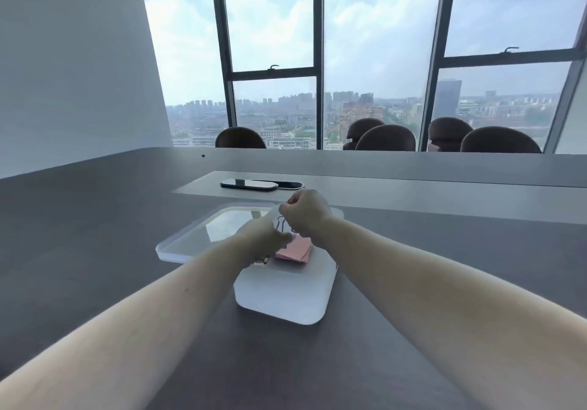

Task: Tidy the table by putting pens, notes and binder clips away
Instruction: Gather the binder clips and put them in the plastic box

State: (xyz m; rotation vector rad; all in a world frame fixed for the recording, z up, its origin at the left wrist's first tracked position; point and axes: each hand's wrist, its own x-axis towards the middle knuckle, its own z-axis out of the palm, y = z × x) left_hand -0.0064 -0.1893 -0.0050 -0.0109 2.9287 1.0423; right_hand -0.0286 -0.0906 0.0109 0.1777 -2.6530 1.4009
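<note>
Both hands meet over an open translucent storage box (286, 295) on the desk (95, 251), so the step in hand looks like stowing binder clips. The right hand (306, 212) is curled above the box's far side, its fingers (290, 202) pressed together in a pinch; what they hold is too small to make out, though the thin wire loops of a binder clip (281, 224) show just below them, between the two hands. The left hand (265, 239) reaches in beside it, and its motion blur hides whether its fingers are spread or closed. A stack of pink notes (297, 252) already lies inside the box, just under the hands. The clear lid (203, 235) lies flat on the desk, touching the box's left side.

The next move probably calls for releasing the clip down into the box beside the notes without catching its wire handles on the rim, then bringing the lid across.

The desk is a long, dark grey conference surface with a paler centre strip, where a glossy oval cable hatch (262, 184) sits well beyond the box. Dark chair backs (386, 138) line the far edge, before tall windows (381, 60) looking over a hazy city.
</note>
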